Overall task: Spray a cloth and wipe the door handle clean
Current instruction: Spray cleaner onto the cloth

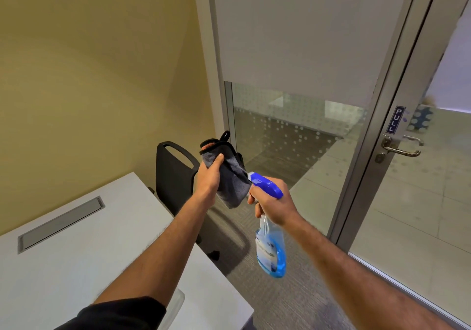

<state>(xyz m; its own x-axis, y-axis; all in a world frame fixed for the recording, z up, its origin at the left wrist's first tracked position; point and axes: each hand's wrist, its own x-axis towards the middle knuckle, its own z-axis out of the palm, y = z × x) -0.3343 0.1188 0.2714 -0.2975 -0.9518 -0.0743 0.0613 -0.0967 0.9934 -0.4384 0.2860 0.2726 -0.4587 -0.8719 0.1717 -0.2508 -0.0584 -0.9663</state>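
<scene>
Head view: spraying the cloth at frame centre.
Left hand point(209, 174) is gripping the grey cloth point(230, 179); right hand point(274, 206) is grasping the spray bottle point(271, 249), nozzle nearly touching it. Better backing off slightly; door handle point(401, 148) is waiting at right.

We stand in an office meeting room: a white desk point(76, 266) with a grey metal cable hatch point(60, 224), a black plastic chair point(175, 176), grey carpet point(293, 301), and a frosted aluminium-framed glass door point(382, 115) bearing a blue "PULL" sticker point(395, 120).
</scene>
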